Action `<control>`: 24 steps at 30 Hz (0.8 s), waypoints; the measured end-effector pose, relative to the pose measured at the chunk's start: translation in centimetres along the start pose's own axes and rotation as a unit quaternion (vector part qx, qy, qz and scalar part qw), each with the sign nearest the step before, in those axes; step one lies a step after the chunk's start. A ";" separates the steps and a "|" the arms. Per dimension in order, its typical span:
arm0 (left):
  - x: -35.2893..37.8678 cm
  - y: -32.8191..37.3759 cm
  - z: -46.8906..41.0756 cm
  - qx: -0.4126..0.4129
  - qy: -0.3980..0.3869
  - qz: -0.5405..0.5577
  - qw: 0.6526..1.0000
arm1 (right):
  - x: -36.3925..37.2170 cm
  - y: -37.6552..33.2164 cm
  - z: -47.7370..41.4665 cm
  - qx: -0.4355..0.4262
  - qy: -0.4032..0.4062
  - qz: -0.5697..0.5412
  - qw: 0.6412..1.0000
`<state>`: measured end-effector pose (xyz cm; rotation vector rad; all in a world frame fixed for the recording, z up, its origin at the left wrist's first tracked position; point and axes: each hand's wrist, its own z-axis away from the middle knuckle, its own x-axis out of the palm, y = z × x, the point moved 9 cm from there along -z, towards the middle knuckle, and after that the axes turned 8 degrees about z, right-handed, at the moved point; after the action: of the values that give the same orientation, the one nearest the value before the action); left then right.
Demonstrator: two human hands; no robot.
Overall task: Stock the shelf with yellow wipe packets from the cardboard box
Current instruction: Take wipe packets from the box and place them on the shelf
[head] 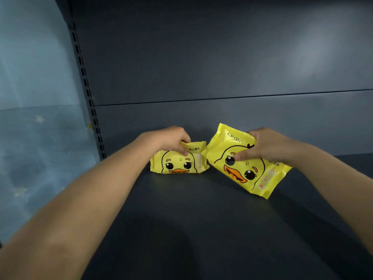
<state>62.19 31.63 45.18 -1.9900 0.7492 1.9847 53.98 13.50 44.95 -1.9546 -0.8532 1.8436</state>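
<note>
The dark grey shelf (201,219) carries one yellow duck-faced wipe packet (178,163), standing upright on its edge toward the far side.

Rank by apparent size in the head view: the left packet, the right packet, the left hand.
1. right packet, tilted and nearer the camera, so possibly just perspective
2. left packet, standing on the shelf
3. left hand, gripping its top

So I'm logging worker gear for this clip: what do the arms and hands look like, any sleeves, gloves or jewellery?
Both forearms are bare as far as the frame shows, with no sleeves in view. The left hand and right hand wear no gloves. No watch, bracelet or ring can be seen on the wrists or the fingers that show. No markings or bandages are visible either.
</note>
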 end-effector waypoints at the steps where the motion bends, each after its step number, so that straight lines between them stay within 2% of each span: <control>1: 0.0 0.3 0.0 0.004 0.008 0.004 1.000 | 0.1 -0.1 0.0 -0.001 0.000 0.002 1.000; 4: 0.2 1.2 -0.2 0.028 0.073 0.006 0.997 | 0.3 -0.2 -0.1 -0.003 0.001 0.016 1.000; 9: -0.2 1.6 0.9 0.060 0.209 -0.129 0.968 | 0.4 -0.3 -0.5 -0.005 -0.006 0.050 0.999; 16: -2.3 -0.9 4.4 0.024 0.268 -0.061 0.961 | 1.8 -2.9 -2.0 -0.029 -0.044 0.120 0.991; 21: -3.3 -5.8 8.7 -0.072 0.264 -0.070 0.959 | 5.0 -7.7 -4.4 -0.091 -0.059 0.231 0.967; 24: -2.2 -8.8 10.3 -0.149 0.159 -0.121 0.968 | 7.6 -10.3 -6.5 -0.151 -0.008 0.339 0.928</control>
<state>57.85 44.66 45.14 -2.4756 0.2524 1.7384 58.19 27.21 46.00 -2.6842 -0.5115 2.1787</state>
